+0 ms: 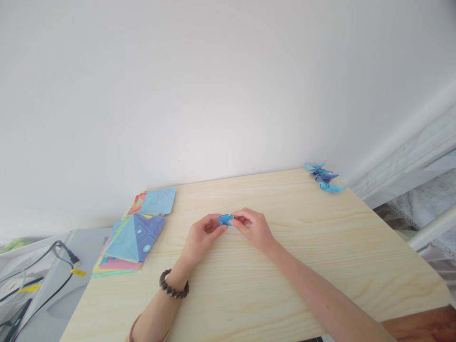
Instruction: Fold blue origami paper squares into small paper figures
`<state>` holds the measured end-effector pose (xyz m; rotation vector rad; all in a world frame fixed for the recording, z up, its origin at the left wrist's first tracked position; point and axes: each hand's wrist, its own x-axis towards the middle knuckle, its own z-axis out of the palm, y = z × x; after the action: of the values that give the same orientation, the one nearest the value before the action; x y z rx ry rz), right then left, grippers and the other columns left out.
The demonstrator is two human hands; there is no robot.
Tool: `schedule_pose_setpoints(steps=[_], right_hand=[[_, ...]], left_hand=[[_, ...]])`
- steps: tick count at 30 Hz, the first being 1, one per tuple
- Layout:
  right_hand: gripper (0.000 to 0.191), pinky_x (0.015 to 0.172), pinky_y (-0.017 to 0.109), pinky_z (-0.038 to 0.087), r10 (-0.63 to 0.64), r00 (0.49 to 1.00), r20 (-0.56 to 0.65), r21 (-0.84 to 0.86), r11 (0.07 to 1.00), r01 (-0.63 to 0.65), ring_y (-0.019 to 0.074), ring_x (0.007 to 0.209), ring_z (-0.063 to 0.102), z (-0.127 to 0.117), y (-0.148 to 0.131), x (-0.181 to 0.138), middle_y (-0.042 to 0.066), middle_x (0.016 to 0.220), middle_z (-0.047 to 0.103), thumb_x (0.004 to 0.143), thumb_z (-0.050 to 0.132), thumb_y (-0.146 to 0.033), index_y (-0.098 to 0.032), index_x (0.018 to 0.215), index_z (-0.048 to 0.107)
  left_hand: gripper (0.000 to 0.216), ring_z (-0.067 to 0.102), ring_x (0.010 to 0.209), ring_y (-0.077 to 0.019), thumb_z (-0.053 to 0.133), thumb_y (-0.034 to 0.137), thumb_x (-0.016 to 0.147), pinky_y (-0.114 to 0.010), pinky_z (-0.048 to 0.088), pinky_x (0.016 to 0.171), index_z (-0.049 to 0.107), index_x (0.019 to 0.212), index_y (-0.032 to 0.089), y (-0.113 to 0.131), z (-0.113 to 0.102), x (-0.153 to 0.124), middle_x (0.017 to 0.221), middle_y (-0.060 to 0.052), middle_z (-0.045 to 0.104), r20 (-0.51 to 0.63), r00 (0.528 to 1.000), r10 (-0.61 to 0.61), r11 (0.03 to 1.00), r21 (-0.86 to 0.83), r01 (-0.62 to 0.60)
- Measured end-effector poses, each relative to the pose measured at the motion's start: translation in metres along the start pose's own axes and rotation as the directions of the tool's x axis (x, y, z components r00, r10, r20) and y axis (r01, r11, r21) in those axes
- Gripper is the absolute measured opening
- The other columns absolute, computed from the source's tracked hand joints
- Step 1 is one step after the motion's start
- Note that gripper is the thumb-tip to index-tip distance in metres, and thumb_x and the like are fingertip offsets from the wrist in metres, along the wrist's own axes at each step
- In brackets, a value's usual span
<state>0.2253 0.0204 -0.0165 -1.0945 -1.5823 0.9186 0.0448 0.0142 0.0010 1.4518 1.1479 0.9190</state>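
A small folded piece of blue origami paper (225,219) is held between my two hands above the middle of the wooden table. My left hand (204,236) pinches its left end with thumb and fingers; a dark beaded bracelet (173,287) circles that wrist. On the other side my right hand (253,227) grips the right end between thumb and fingertips. Part of the paper is hidden by the fingers, so its full shape cannot be made out.
Stacked colourful paper sheets (133,240) lie at the table's left side, with a light blue creased sheet (157,201) behind. Several folded blue paper birds (332,187) stand at the back right corner. Cables (67,254) hang over a grey surface left of the table (221,294).
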Motion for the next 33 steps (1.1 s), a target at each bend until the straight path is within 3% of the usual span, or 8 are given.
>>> schedule_pose_setpoints(steps=[5,9,14,25,33], right_hand=[[0.018,0.057,0.024,0.049,0.060,0.998,0.006,0.042,0.997,-0.060,0.0137,0.064,0.059,0.0029,0.0017,-0.0018,0.003,0.076,0.065,0.078,0.059,-0.034,-0.020,0.087,0.064],[0.012,0.059,0.024,0.048,-0.006,1.000,0.023,0.030,1.000,0.005,0.0136,0.064,0.060,0.0021,-0.0031,-0.0018,0.002,0.075,0.065,0.078,0.059,-0.031,-0.020,0.082,0.064],[0.011,0.061,0.024,0.046,-0.040,0.999,0.025,-0.004,0.999,0.040,0.0133,0.065,0.059,-0.0006,-0.0051,0.0000,0.002,0.073,0.064,0.078,0.059,-0.030,-0.020,0.078,0.064],[0.020,0.056,0.023,0.045,0.045,0.999,-0.018,-0.009,0.999,-0.045,0.0120,0.058,0.054,-0.0002,-0.0034,0.0010,0.001,0.069,0.063,0.076,0.059,-0.036,-0.019,0.084,0.065],[0.020,0.054,0.022,0.040,0.033,0.999,0.043,-0.038,0.999,-0.031,0.0113,0.056,0.050,-0.0005,-0.0015,0.0006,0.000,0.064,0.058,0.081,0.054,-0.036,-0.018,0.083,0.064]], left_hand=[[0.027,0.062,0.086,-0.0185,0.064,0.033,0.075,-0.030,0.048,0.080,0.063,0.095,0.016,-0.0007,-0.0018,0.0014,0.092,-0.006,0.068,0.023,0.999,-0.031,1.000,0.003,0.031],[0.024,0.061,0.077,-0.0164,0.066,0.033,0.074,-0.027,0.048,0.073,0.064,0.088,0.015,-0.0021,-0.0028,0.0014,0.083,-0.004,0.068,0.010,0.999,-0.036,0.999,0.006,0.035],[0.027,0.060,0.080,-0.0163,0.067,0.032,0.072,-0.028,0.047,0.077,0.063,0.092,0.014,-0.0048,-0.0053,0.0027,0.084,-0.005,0.067,0.050,0.998,-0.045,0.998,-0.037,0.046],[0.023,0.056,0.071,-0.0148,0.055,0.038,0.081,-0.025,0.044,0.068,0.061,0.084,0.016,0.0000,0.0008,0.0012,0.073,-0.002,0.063,0.077,0.997,-0.016,0.994,0.108,0.008],[0.023,0.055,0.073,-0.0144,0.054,0.036,0.082,-0.025,0.045,0.069,0.063,0.089,0.016,0.0025,0.0010,0.0014,0.085,-0.003,0.062,0.046,0.999,0.012,0.995,0.097,-0.016]])
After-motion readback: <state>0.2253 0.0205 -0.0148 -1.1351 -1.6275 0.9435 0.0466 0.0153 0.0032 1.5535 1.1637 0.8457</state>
